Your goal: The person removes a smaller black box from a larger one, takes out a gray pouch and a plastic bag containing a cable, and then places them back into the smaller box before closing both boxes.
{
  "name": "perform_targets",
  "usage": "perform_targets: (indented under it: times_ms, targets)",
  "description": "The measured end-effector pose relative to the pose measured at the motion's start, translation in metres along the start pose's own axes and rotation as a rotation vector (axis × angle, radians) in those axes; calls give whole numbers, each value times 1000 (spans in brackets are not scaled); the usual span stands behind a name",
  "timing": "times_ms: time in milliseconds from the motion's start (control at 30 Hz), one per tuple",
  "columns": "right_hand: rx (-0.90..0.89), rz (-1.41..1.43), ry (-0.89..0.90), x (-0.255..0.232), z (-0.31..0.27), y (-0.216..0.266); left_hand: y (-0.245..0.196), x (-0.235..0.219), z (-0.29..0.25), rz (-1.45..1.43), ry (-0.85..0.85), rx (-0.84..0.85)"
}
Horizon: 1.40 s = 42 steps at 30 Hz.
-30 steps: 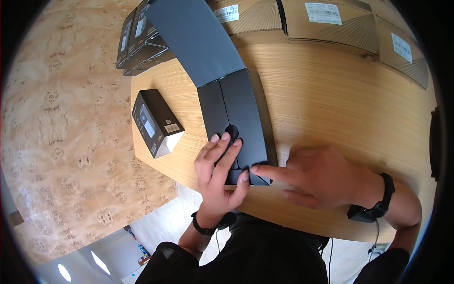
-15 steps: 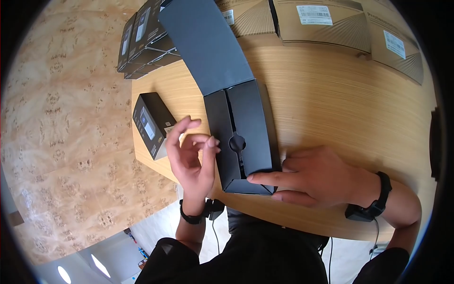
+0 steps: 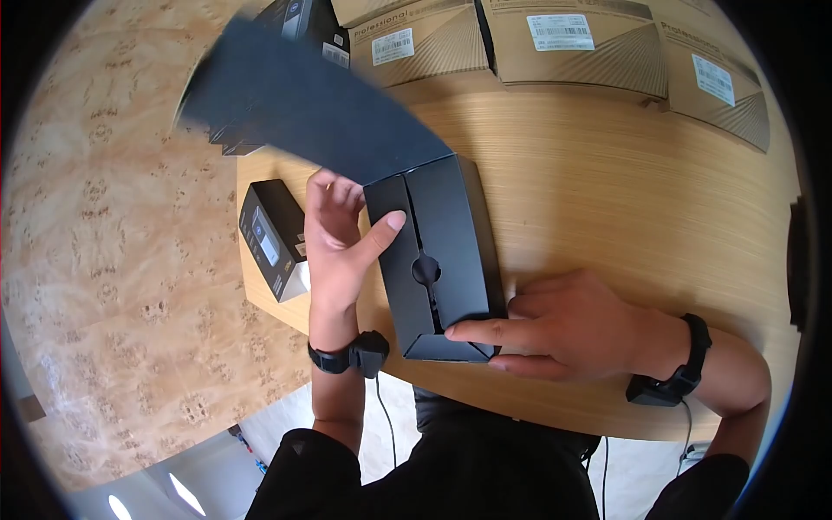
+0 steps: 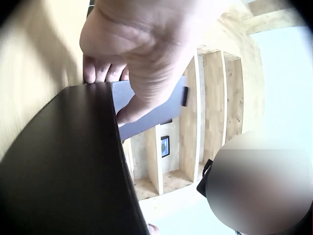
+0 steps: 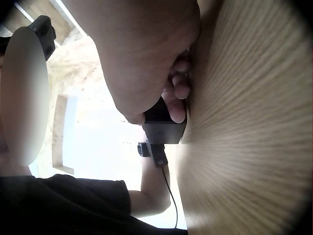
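A long black box [image 3: 455, 238] lies on the table with its hinged lid [image 3: 338, 121] thrown back and blurred, slanting to the upper left. Two inner flaps meet at a narrow slit with a round thumb hole [image 3: 425, 269]. My left hand [image 3: 336, 247] grips the box's left wall near the hinge, thumb over the top flap, other fingers outside. In the left wrist view the thumb overlaps the lid [image 4: 164, 110]. My right hand [image 3: 581, 329] holds the box's near right corner, index finger stretched along the top, thumb low at the end, beside the box end [image 5: 164, 133].
A smaller black box [image 3: 273, 238] with a printed picture stands left of my left hand. Behind the lid are more stacked black boxes [image 3: 308, 22]. Several brown cartons [image 3: 589, 76] with white labels line the table's far side. The wooden table [image 3: 598, 199] ends at the person's lap.
My left hand left the thumb hole and moved up to the box's left side near the hinge. The lid swung leftward. The slit between the inner flaps widened. My right hand stays at the corner.
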State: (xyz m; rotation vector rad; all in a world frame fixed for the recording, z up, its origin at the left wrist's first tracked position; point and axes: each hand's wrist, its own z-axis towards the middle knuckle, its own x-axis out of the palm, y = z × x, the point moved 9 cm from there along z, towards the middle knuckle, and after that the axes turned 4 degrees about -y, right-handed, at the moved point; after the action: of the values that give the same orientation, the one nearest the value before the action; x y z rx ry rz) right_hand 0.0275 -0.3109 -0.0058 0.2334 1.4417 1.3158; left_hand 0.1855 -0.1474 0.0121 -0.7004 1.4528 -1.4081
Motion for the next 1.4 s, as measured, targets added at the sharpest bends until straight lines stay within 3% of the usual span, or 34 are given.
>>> perform_targets:
  times_ms: [33,100,200,367,500,633,733,867,1100,1200,1400]
  targets:
    - [11,13,-8,-1,0,-1,-3,-1,-2,30,-18,41]
    - [32,43,-23,-2,1,-1,19,-24,-3,-118,11,-48]
    - [35,49,-19,-4,-3,-3,-4,-3,-24,115,-101,-10]
    - [85,182,-30,-3,-5,-10,-31,-15,-49,448,-91,339]
    - [88,251,-97,-4,-4,-14,-46,-22,-82,396,-40,368]
    - [156,338,-56,-3,-3,-19,-42,9,-106,523,53,178]
    - [218,392,-31,-4,0,-19,-39,34,-114,667,108,331]
    - [272,456,-66,-2,-4,-25,-31,38,-118,826,154,376]
    - [215,403,-142,-6,-4,-24,-24,41,-122,815,140,362]
    - [254,408,-71,-7,-3,-23,-24,42,-122,816,137,348]
    - [233,445,-99,-8,-4,-22,-27,45,-122,775,132,300]
